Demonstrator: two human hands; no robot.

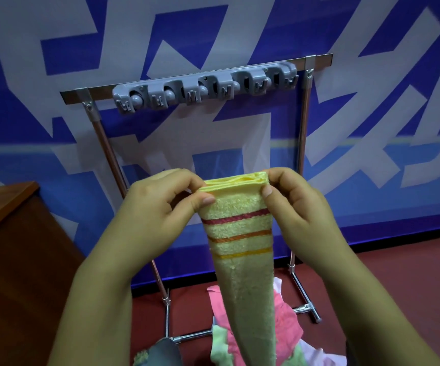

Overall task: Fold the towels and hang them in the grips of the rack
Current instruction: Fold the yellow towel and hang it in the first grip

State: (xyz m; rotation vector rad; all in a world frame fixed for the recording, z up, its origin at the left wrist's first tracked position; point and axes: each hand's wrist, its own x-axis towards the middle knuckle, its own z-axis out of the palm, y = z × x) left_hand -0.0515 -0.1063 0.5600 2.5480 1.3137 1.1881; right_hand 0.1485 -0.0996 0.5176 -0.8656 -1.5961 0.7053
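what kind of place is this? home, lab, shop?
Probably a staged demo or recording room, not a home: a large blue-and-white printed backdrop, a free-standing metal rack with a grey grip strip, and loose towels heaped on red floor.

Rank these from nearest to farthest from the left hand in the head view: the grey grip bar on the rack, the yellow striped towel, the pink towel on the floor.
1. Yellow striped towel: pinched at its top edge by the left hand.
2. Pink towel: down on the floor, below and to the right.
3. Grey grip bar: up on the rack's top rail, behind the hands.
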